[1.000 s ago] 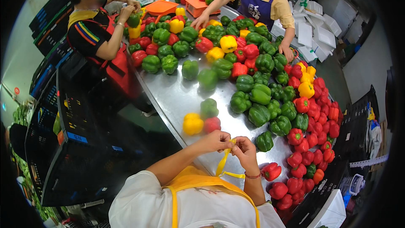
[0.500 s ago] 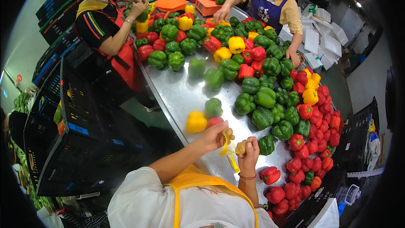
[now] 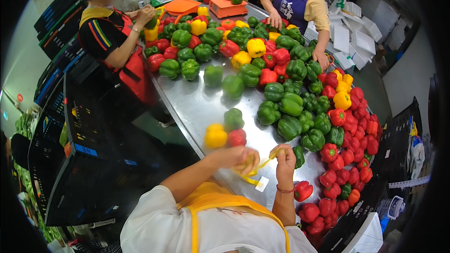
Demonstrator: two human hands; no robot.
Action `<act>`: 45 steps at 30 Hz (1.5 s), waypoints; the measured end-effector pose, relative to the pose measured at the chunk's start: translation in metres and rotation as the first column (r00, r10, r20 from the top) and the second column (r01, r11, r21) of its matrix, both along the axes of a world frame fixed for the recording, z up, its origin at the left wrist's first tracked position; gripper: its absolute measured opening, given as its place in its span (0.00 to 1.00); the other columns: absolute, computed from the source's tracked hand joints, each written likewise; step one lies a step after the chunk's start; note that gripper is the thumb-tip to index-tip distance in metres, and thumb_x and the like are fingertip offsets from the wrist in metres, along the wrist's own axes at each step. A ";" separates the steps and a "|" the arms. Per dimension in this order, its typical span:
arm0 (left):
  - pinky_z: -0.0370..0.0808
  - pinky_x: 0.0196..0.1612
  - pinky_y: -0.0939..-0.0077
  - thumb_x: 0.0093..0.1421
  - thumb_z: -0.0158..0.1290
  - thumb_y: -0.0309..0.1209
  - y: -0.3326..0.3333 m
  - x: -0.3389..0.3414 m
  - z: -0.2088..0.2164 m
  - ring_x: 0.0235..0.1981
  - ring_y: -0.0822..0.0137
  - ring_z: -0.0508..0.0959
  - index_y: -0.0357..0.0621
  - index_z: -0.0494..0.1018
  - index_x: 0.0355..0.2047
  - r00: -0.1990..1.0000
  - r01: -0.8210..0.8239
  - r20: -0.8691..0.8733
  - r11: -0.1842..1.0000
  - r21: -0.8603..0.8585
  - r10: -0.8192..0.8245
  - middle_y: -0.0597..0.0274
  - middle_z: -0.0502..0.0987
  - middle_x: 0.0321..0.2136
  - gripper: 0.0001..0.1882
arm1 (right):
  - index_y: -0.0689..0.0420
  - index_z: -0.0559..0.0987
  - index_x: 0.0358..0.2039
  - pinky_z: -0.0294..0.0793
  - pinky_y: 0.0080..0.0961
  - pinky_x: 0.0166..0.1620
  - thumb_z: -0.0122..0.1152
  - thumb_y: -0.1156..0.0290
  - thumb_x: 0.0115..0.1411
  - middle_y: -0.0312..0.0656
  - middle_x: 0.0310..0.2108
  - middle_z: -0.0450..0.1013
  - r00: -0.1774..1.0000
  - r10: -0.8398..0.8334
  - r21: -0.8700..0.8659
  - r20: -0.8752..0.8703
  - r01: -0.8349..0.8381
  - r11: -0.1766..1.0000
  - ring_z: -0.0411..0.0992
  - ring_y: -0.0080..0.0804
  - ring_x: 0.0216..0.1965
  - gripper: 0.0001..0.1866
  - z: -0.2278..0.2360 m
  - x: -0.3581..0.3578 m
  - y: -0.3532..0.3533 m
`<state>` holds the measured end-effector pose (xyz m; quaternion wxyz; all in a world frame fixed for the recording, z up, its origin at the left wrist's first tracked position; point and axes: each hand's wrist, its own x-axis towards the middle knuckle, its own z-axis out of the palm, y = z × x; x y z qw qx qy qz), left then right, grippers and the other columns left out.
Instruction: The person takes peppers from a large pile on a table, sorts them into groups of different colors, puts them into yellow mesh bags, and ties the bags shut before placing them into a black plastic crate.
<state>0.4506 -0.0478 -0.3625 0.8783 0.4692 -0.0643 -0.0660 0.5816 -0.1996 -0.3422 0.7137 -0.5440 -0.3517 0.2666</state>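
Note:
A thin yellow strip is stretched between my two hands above the metal table. My left hand, smeared by motion, has its fingers closed round one part of the strip. The fingers of my right hand pinch the other part, held slightly higher. A yellow end with a white tag hangs below them. Just beyond my left hand, a yellow bell pepper, a green bell pepper and a red bell pepper sit close together. A dark green pepper lies beside my right hand.
Heaped green, red and yellow peppers cover the far and right parts of the metal table. Black crates stand at the left. Co-workers handle peppers across the table. Orange scales and white foam boxes are farther back.
My hands have drawn the yellow strip into a line between them. My right hand is a little higher, and the white tag has come into sight. The whole view has shifted slightly.

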 end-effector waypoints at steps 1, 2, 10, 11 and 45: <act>0.64 0.19 0.85 0.57 0.48 0.44 -0.004 -0.005 0.009 0.18 0.77 0.68 0.42 0.69 0.31 0.989 0.133 0.059 0.991 0.026 -0.135 0.66 0.70 0.19 0.16 | 0.60 0.67 0.31 0.67 0.21 0.31 0.45 0.66 0.61 0.38 0.24 0.68 0.989 0.030 0.095 -0.148 -0.016 0.995 0.65 0.24 0.26 0.10 0.005 -0.003 0.006; 0.65 0.19 0.84 0.57 0.49 0.43 -0.008 -0.009 0.019 0.18 0.76 0.69 0.41 0.70 0.32 0.957 0.261 0.113 0.964 0.057 -0.266 0.66 0.70 0.19 0.16 | 0.60 0.66 0.32 0.67 0.23 0.31 0.44 0.64 0.62 0.38 0.24 0.67 0.954 0.073 0.189 -0.289 -0.018 0.982 0.66 0.26 0.26 0.11 0.009 -0.009 0.010; 0.70 0.35 0.78 0.60 0.43 0.44 0.039 0.011 -0.021 0.34 0.68 0.72 0.42 0.70 0.35 0.917 -0.397 -0.175 0.856 -0.331 0.358 0.60 0.72 0.31 0.17 | 0.57 0.70 0.34 0.52 0.14 0.16 0.47 0.59 0.60 0.27 0.13 0.58 0.699 0.294 -0.028 -0.652 -0.409 0.912 0.54 0.14 0.11 0.14 -0.003 -0.031 -0.015; 0.70 0.37 0.77 0.60 0.42 0.44 0.042 0.010 -0.019 0.35 0.68 0.72 0.43 0.69 0.36 0.924 -0.368 -0.260 0.831 -0.418 0.279 0.60 0.72 0.32 0.17 | 0.58 0.71 0.34 0.51 0.13 0.16 0.49 0.60 0.59 0.27 0.13 0.58 0.720 0.440 -0.077 -0.536 -0.561 0.824 0.53 0.14 0.12 0.13 0.000 -0.030 -0.017; 0.68 0.41 0.70 0.61 0.41 0.39 0.025 -0.013 -0.015 0.32 0.68 0.69 0.47 0.68 0.35 0.803 -0.544 -0.407 0.815 -0.201 0.436 0.67 0.70 0.27 0.11 | 0.57 0.70 0.39 0.58 0.14 0.20 0.44 0.61 0.61 0.27 0.16 0.60 0.141 0.509 0.461 -0.849 -0.272 0.845 0.57 0.15 0.14 0.13 -0.051 -0.021 -0.006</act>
